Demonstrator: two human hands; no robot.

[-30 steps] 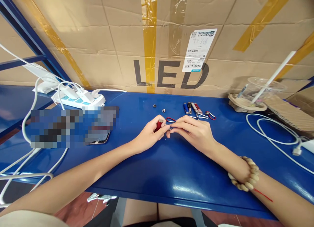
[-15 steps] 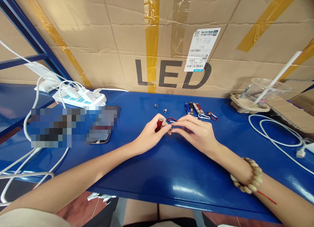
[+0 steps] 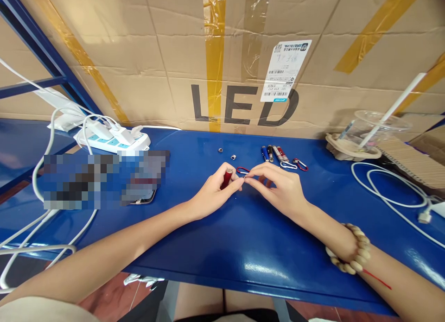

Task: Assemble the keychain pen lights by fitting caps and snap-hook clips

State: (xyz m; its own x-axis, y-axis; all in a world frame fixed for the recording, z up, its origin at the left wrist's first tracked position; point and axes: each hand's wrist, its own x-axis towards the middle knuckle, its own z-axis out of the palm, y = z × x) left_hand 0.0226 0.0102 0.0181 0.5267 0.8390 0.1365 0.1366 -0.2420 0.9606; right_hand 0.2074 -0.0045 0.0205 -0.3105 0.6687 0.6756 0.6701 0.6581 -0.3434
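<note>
My left hand (image 3: 210,194) is closed around a small red metal tube (image 3: 226,178), which looks like a mini flashlight body. Thumb and finger of my right hand (image 3: 283,187) pinch together against the left thumb tip; what sits between them is too small to make out. Just behind the fingertips lies a red carabiner (image 3: 242,169), partly covered by the right fingers. Farther back on the blue table are a small dark ring-like part (image 3: 220,150) and a small silver metal part (image 3: 233,157).
Several small flashlights (image 3: 270,153) lie in a row behind my right hand, beside a silver carabiner (image 3: 288,165) and another red carabiner (image 3: 301,165). A power strip (image 3: 135,141) and phone (image 3: 148,197) are at left. A plastic cup (image 3: 380,123) and white cable (image 3: 392,199) are at right.
My right fingertips have come closer together in a tighter pinch near the left thumb. The red tube has shifted slightly in my left hand, showing more of its end.
</note>
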